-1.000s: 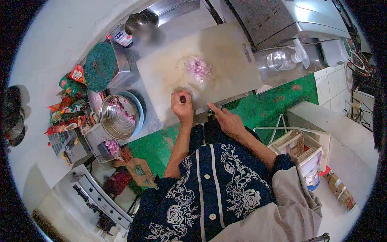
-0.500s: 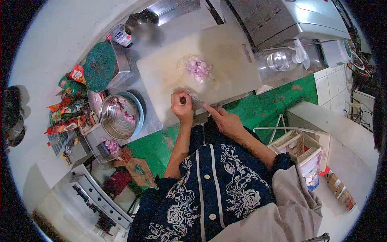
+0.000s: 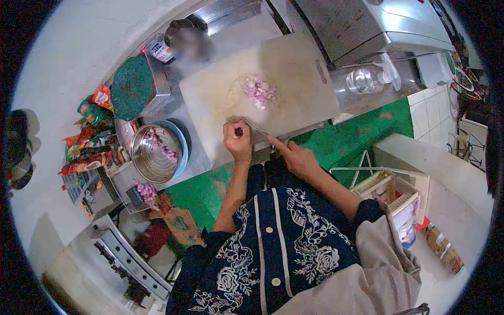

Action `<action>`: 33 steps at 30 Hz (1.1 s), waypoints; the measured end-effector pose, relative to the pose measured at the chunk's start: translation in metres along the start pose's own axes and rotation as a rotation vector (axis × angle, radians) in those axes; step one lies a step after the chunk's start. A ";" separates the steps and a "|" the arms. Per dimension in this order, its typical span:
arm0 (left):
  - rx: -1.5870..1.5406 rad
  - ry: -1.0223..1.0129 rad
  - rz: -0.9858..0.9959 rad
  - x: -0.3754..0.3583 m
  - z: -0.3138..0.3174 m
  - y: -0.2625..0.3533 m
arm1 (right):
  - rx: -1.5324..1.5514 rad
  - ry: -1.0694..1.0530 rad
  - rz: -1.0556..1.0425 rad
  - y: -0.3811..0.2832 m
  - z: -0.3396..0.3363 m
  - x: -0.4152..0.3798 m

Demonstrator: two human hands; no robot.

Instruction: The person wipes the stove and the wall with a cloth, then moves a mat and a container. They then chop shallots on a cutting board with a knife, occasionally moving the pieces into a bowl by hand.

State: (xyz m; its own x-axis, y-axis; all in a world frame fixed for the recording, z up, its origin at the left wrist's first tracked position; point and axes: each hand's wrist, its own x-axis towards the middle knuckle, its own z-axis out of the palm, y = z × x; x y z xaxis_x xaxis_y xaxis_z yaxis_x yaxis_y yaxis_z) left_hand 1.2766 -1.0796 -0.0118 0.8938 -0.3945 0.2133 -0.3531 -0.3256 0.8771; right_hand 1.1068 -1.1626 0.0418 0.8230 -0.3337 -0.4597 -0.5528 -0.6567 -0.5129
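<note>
My left hand [image 3: 239, 143] is closed near the front edge of the white cutting board [image 3: 302, 102]. Its fingers curl round a small, dark reddish-brown thing [image 3: 239, 132] whose kind I cannot make out. My right hand [image 3: 300, 159] is closed at the right, index finger stretched out along a knife [image 3: 257, 127]. The thin blade slants up and left towards my left fingers; its handle is hidden in my right hand. Further back on the board lies a heap of chopped purple shallots [image 3: 260, 93].
A steel bowl [image 3: 137, 170] holding purple pieces overlaps a blue basin [image 3: 183, 157] at left. More shallots [image 3: 145, 193] lie in a tray below. Snack packets [image 3: 92, 144] line the left wall. A clear bottle [image 3: 362, 80] stands at right beside a large metal appliance [image 3: 362, 29].
My right hand has shifted slightly right and down, with the blade tilted a little. My left hand stays almost in place, still curled. The shallot heap looks unchanged.
</note>
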 end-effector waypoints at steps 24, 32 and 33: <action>0.033 0.025 0.064 -0.002 0.002 -0.010 | 0.068 0.108 -0.083 -0.005 0.003 0.001; 0.031 0.011 0.053 0.000 -0.001 -0.002 | -0.012 0.125 -0.085 -0.013 -0.002 0.010; 0.043 0.006 0.039 0.000 -0.001 0.000 | -0.006 0.173 -0.106 -0.011 0.004 0.016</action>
State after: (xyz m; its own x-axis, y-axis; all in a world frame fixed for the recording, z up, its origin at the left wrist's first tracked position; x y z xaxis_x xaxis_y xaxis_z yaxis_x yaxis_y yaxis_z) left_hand 1.2771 -1.0784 -0.0116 0.8809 -0.4021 0.2497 -0.3990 -0.3471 0.8487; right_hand 1.1255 -1.1581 0.0371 0.8869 -0.3736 -0.2718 -0.4617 -0.6981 -0.5472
